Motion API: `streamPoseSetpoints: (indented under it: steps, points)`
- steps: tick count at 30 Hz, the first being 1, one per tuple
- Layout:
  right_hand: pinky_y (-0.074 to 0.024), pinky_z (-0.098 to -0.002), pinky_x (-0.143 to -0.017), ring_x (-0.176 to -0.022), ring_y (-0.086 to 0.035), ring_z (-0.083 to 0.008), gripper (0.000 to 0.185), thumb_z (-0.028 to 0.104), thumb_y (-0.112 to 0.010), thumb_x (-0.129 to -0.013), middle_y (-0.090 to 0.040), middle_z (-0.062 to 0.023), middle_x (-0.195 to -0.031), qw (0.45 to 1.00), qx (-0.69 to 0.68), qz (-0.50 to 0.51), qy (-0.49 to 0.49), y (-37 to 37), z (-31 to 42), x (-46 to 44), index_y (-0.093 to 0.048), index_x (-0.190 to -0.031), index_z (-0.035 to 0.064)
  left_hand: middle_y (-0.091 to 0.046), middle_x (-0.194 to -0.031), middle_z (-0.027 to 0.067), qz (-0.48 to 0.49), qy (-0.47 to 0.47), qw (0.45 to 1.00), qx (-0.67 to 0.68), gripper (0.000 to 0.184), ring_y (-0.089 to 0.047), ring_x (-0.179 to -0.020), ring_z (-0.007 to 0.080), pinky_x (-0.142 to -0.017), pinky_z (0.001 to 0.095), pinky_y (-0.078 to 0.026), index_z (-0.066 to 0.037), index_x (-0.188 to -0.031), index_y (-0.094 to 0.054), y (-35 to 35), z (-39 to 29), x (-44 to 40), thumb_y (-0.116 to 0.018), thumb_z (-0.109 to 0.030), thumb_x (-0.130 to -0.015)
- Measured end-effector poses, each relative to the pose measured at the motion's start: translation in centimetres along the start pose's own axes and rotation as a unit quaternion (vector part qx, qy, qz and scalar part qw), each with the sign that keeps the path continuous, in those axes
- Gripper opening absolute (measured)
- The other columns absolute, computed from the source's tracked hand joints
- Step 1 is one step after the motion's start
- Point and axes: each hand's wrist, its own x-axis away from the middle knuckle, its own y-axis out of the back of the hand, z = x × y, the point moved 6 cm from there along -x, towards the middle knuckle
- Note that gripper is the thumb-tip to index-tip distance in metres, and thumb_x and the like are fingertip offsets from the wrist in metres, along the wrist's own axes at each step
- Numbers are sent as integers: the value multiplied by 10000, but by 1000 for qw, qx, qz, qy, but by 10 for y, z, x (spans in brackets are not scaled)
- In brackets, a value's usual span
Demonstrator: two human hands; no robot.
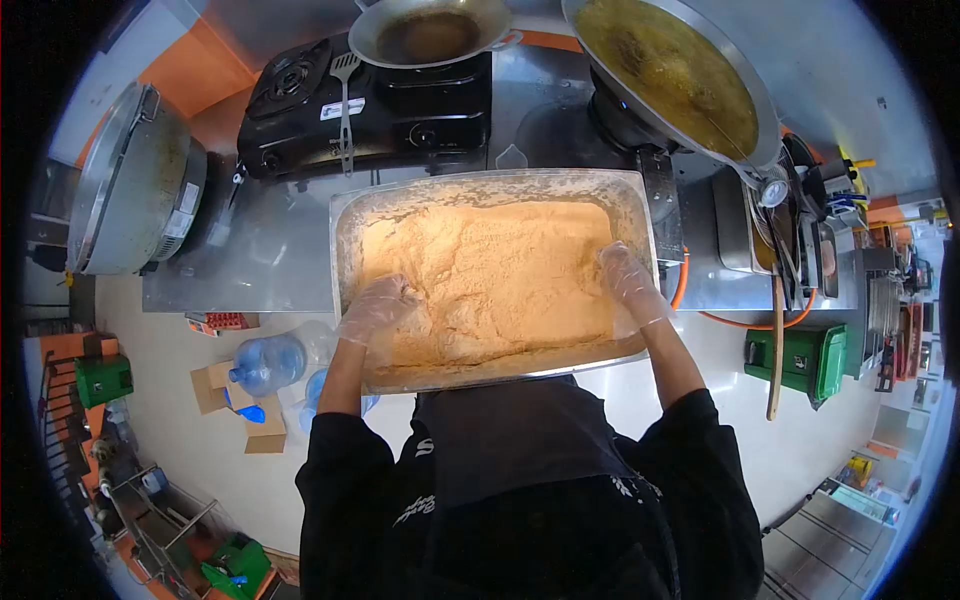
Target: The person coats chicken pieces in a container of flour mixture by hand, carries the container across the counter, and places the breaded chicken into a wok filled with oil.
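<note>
A large metal tray [490, 180] filled with orange-tan powder [500, 270] lies at the counter's front edge, close to the person's body. Under a clear plastic glove, my left hand [385, 303] touches the powder at the tray's left side, its fingers curled and partly sunk in it. My right hand [627, 278], gloved the same way, is at the tray's right side, with fingers bent down against the powder by the wall. Whether either hand has powder or anything else inside its fingers cannot be made out.
Behind the tray are a black gas stove [400, 125] with a slotted spatula [346, 110], a pan [430, 35] and a large wok of oil [670, 70]. A round metal pot [135, 185] stands left. Utensils and a wooden handle [776, 350] are right; water bottles [270, 363] are on the floor.
</note>
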Motion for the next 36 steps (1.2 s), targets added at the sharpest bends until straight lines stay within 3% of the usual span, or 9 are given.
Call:
streamPoseSetpoints:
  steps: [5,7,9,11,20,23,29,31,36]
  points:
    - [-431,-330,-840,-897,-583,-251,190,126,-465,-792,-608,-127,-908,997,-80,-3,-15,23,-6,-3,-579,-918,42,-616,-851,198,58,0,998,18,374,-593,-810,352,-710,409,-454,-2,-865,-594,0,-6,5,-621,-357,-750]
    - [-448,-338,-777,-831,-593,-249,142,101,-507,-756,-614,-113,-819,955,230,-183,-38,46,-3,7,-593,-854,46,-617,-837,194,45,13,999,25,346,-596,-798,346,-705,410,-456,-12,-882,-595,2,-2,4,-616,-334,-755]
    - [-458,-352,-750,-805,-594,-265,118,107,-518,-752,-613,-125,-789,970,136,-186,-79,52,-14,5,-594,-824,52,-607,-817,208,13,25,999,26,317,-594,-799,352,-700,415,-455,-11,-885,-587,11,0,7,-609,-302,-762]
    - [-462,-373,-757,-821,-584,-300,127,142,-497,-781,-604,-162,-816,929,-353,9,-115,43,-33,-7,-581,-828,60,-587,-790,240,-37,36,998,27,284,-587,-812,368,-694,426,-451,1,-875,-570,30,-14,19,-600,-261,-771]
    - [-485,-377,-757,-809,-605,-302,154,95,-477,-786,-615,-157,-830,939,-304,6,-160,53,-31,-30,-592,-869,35,-596,-792,241,-157,8,988,-2,275,-588,-799,400,-664,453,-460,-2,-966,-530,32,-20,-2,-596,-195,-782]
    - [-504,-357,-723,-800,-618,-278,200,74,-443,-801,-618,-155,-850,954,-216,-151,-145,62,-38,-30,-594,-920,17,-595,-794,244,-201,59,973,97,239,-585,-794,404,-668,453,-461,-3,-933,-533,42,-8,-5,-584,-184,-785]
    - [-501,-369,-711,-848,-577,-316,217,74,-456,-799,-576,-240,-906,916,-353,28,-187,79,-40,-46,-546,-970,-26,-605,-806,226,-243,-13,970,9,177,-581,-797,405,-678,462,-458,-20,-890,-545,70,-65,0,-574,-151,-776]
    - [-507,-379,-665,-770,-594,-319,161,70,-457,-793,-597,-208,-847,910,-287,-251,-161,116,-25,-50,-544,-900,-12,-605,-808,225,-228,-59,971,35,162,-580,-808,403,-685,466,-455,-24,-881,-549,54,-90,-17,-572,-141,-770]
    - [-525,-359,-644,-762,-625,-276,162,96,-470,-791,-615,-182,-799,894,-412,-93,-147,155,9,-111,-559,-868,-15,-601,-825,230,-161,-132,976,58,156,-581,-828,394,-694,467,-453,-29,-880,-538,19,-148,-51,-566,-133,-767]
